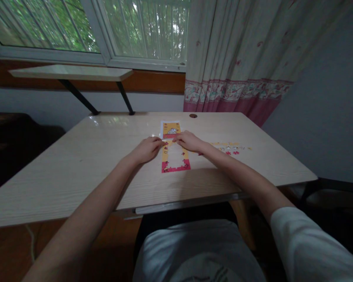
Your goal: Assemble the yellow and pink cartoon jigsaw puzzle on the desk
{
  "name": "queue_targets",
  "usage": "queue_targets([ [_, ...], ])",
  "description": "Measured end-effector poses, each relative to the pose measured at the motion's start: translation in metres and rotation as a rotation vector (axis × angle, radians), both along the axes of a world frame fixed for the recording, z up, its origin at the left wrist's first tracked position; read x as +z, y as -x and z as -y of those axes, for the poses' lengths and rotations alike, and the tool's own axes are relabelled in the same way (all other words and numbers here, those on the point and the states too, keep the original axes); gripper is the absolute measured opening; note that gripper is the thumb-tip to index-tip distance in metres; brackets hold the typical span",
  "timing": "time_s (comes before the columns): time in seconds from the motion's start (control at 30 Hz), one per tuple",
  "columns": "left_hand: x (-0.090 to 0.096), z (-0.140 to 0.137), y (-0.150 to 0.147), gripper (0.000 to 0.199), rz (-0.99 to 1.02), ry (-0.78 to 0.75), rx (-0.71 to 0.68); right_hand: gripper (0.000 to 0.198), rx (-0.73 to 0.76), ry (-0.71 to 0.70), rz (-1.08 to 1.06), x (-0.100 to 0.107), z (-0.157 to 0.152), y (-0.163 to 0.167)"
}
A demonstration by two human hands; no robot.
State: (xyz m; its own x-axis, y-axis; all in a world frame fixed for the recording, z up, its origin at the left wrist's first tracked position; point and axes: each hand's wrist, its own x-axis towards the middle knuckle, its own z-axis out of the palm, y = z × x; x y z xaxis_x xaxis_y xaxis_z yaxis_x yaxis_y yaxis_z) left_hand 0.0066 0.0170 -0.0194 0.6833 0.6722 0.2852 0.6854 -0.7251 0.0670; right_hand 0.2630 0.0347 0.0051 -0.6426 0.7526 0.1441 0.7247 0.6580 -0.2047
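On the table lies the jigsaw puzzle border, joined into an upright rectangle, yellow along the sides and pink at the bottom, with bare tabletop inside. My left hand is closed, its fingertips pressed on the border's upper left corner. Bent fingers of my right hand press on the top edge and hide much of it and the upper right corner. Just beyond both hands is a picture card in a clear sleeve, yellow and pink with a white animal. Loose puzzle pieces lie right, partly behind my right forearm.
The pale wooden table has a round cable hole near its back edge. A raised shelf on dark legs stands at the back left. Behind are a window and a long curtain.
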Motion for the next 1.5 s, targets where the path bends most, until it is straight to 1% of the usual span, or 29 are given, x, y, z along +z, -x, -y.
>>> queue_targets([
  [0.1, 0.0, 0.002, -0.002, 0.039, 0.001, 0.001, 0.004, 0.035, 0.04, -0.057, 0.063, 0.0, 0.011, 0.0],
  [0.2, -0.001, 0.003, -0.004, 0.04, -0.003, 0.009, 0.011, 0.037, 0.034, -0.102, 0.126, 0.002, 0.018, 0.002],
  [0.27, -0.001, 0.003, -0.005, 0.04, 0.011, 0.016, 0.011, 0.037, 0.038, -0.146, 0.167, 0.003, 0.021, 0.003],
  [0.37, -0.001, 0.002, -0.006, 0.038, 0.023, 0.019, 0.014, 0.035, 0.082, -0.222, 0.211, 0.003, 0.02, 0.004],
  [0.47, 0.003, 0.004, -0.009, 0.034, -0.027, -0.006, 0.044, 0.033, 0.119, -0.278, 0.248, 0.003, 0.019, 0.005],
  [0.6, 0.014, 0.014, -0.018, 0.027, -0.159, -0.094, 0.074, 0.032, 0.126, -0.313, 0.299, 0.007, 0.026, 0.007],
  [0.67, 0.019, 0.019, -0.022, 0.024, -0.204, -0.131, 0.075, 0.031, 0.133, -0.313, 0.312, 0.01, 0.03, 0.008],
  [0.77, 0.022, 0.024, -0.025, 0.024, -0.207, -0.148, 0.067, 0.032, 0.145, -0.299, 0.31, 0.012, 0.031, 0.007],
  [0.9, 0.015, 0.018, -0.017, 0.029, -0.157, -0.099, 0.069, 0.035, 0.128, -0.229, 0.27, 0.011, 0.024, 0.004],
  [1.0, 0.007, 0.008, -0.004, 0.035, -0.054, -0.043, 0.06, 0.037, 0.104, -0.186, 0.219, 0.007, 0.018, 0.002],
  [1.07, 0.004, 0.001, 0.004, 0.039, -0.002, -0.053, 0.071, 0.038, 0.096, -0.18, 0.194, 0.006, 0.017, 0.003],
  [1.2, 0.005, -0.004, 0.012, 0.04, -0.041, -0.053, 0.089, 0.041, 0.113, -0.168, 0.19, 0.008, 0.02, 0.008],
  [1.37, 0.006, -0.002, 0.01, 0.04, -0.059, -0.021, 0.086, 0.042, 0.128, -0.144, 0.207, 0.013, 0.024, 0.015],
  [1.5, 0.004, -0.003, 0.009, 0.039, -0.051, -0.017, 0.085, 0.041, 0.133, -0.121, 0.195, 0.014, 0.019, 0.018],
])
